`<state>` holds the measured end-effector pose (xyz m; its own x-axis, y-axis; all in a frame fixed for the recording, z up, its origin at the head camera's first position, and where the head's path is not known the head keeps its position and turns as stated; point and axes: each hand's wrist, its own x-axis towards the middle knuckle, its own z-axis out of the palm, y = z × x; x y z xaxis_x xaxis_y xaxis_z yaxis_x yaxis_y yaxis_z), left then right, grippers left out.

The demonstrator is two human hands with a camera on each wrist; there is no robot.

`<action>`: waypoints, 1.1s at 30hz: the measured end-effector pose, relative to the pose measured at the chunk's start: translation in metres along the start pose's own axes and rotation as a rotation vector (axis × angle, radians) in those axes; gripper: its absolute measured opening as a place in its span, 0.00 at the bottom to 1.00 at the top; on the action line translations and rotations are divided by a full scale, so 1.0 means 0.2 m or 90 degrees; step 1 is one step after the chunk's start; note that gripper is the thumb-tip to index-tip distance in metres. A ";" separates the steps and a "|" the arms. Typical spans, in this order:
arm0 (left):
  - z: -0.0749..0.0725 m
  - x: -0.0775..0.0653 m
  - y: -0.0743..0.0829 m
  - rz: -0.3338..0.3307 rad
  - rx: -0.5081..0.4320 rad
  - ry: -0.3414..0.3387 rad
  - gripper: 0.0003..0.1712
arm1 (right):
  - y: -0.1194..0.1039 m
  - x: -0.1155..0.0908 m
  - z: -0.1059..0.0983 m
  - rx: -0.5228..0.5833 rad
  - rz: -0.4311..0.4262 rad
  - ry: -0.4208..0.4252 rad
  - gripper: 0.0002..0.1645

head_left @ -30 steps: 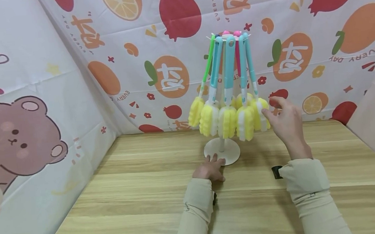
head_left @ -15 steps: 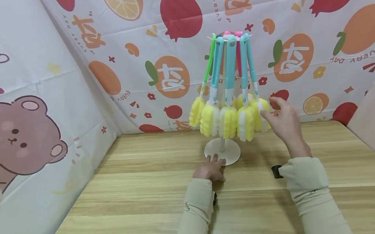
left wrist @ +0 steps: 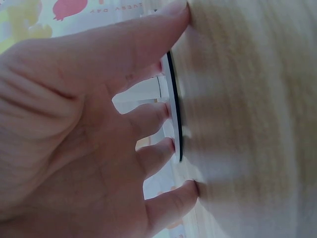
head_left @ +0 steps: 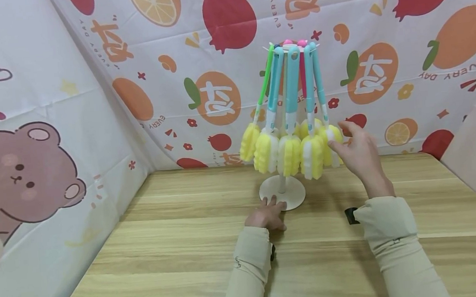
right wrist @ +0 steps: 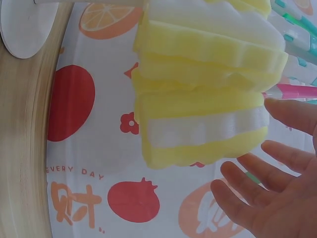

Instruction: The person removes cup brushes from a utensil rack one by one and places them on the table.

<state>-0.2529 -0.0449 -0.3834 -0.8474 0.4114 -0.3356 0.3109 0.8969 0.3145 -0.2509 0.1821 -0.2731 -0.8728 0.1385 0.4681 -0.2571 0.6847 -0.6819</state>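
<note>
Several sponge bottle brushes hang by their handles from a white stand, their yellow-and-white heads pointing down. Spread fingers of my left hand (head_left: 267,215) press on the stand's round base (head_left: 293,193); in the left wrist view three fingertips rest on its rim, while the thumb and little finger reach the table. My right hand (head_left: 362,155) is beside the rightmost brush (head_left: 331,142), holding nothing. Seen from the right wrist, its thumb tip is right at the handle end of the sponge head (right wrist: 205,129), and the other fingers spread loosely below it.
The stand is on a wood-grain table (head_left: 179,255), close to the back wall, which is covered by a fruit-print cloth (head_left: 150,48). A bear-print cloth (head_left: 74,147) borders the left side. A black strap piece (head_left: 351,216) shows beside the right cuff.
My right hand has shifted slightly left, closer to the rightmost brush head. The left hand stays on the base, and the brushes hang as before.
</note>
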 end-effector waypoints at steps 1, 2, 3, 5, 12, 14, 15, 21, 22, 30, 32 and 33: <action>0.00 0.00 0.00 0.000 0.000 0.000 0.38 | 0.00 0.00 0.00 -0.002 -0.001 -0.004 0.32; 0.00 0.00 0.00 0.001 0.001 0.000 0.38 | 0.00 0.01 0.00 -0.004 -0.003 -0.006 0.32; 0.00 0.00 0.00 0.001 0.001 -0.001 0.38 | 0.00 0.01 0.00 -0.005 -0.004 -0.007 0.32; 0.00 0.00 0.00 0.002 0.002 -0.002 0.38 | 0.00 0.01 0.01 -0.001 -0.008 -0.013 0.32; 0.00 -0.01 0.00 0.001 0.007 -0.002 0.37 | 0.04 0.03 0.02 0.078 -0.010 -0.048 0.34; 0.00 -0.01 0.00 -0.001 0.009 -0.002 0.37 | 0.05 0.04 0.03 0.086 -0.009 -0.051 0.34; 0.00 -0.01 0.00 -0.001 0.009 -0.002 0.37 | 0.05 0.04 0.03 0.088 -0.009 -0.051 0.34; 0.00 0.00 0.00 -0.001 0.010 0.002 0.37 | 0.06 0.06 0.04 0.086 -0.022 -0.047 0.33; 0.00 0.00 0.00 -0.002 0.007 0.001 0.37 | 0.06 0.06 0.04 0.084 -0.024 -0.047 0.33; 0.00 0.00 0.00 -0.004 -0.001 -0.002 0.38 | 0.06 0.07 0.04 0.066 -0.031 -0.060 0.33; 0.00 -0.01 0.00 -0.002 0.002 -0.001 0.37 | 0.07 0.07 0.05 0.060 -0.035 -0.057 0.32; 0.00 -0.01 0.00 -0.001 0.005 0.000 0.37 | 0.07 0.07 0.05 0.056 -0.038 -0.055 0.31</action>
<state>-0.2519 -0.0460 -0.3829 -0.8476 0.4104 -0.3365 0.3131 0.8986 0.3072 -0.2702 0.1863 -0.2816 -0.8861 0.0344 0.4622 -0.3423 0.6237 -0.7028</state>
